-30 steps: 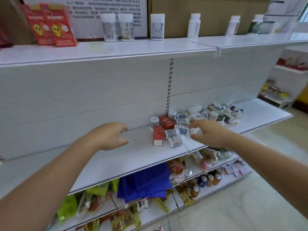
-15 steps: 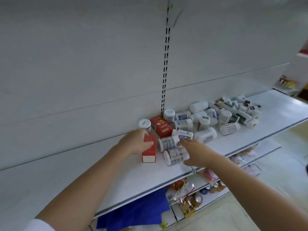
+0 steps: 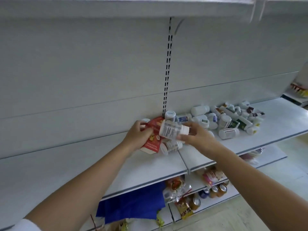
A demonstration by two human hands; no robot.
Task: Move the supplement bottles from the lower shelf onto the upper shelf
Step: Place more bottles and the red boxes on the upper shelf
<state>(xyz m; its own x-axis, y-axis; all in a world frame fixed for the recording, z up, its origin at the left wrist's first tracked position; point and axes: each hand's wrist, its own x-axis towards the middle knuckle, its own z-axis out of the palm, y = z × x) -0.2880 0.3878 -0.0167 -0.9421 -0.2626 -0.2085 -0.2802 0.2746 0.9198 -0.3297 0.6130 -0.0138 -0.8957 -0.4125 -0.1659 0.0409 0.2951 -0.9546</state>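
Note:
My right hand [image 3: 195, 135] grips a white supplement bottle [image 3: 171, 130], held on its side just above the lower shelf [image 3: 100, 164]. My left hand [image 3: 138, 137] holds a red box [image 3: 152, 142], tilted and lifted off the shelf. Another white bottle [image 3: 170, 146] lies on its side under my hands. Several more bottles [image 3: 228, 119] lie in a heap to the right against the back panel. The underside of the upper shelf [image 3: 133, 7] runs along the top of the view; its top surface is hidden.
A slotted upright [image 3: 167, 72] splits the white back panel. Below the lower shelf sit a blue bag [image 3: 133, 204], snack packets [image 3: 181, 197] and cans [image 3: 216, 190]. Another shelf unit with goods [image 3: 300, 90] stands at far right.
The view has risen a little. My right hand has lifted a bottle off the lower shelf. My left hand has closed on the red box and tilted it up.

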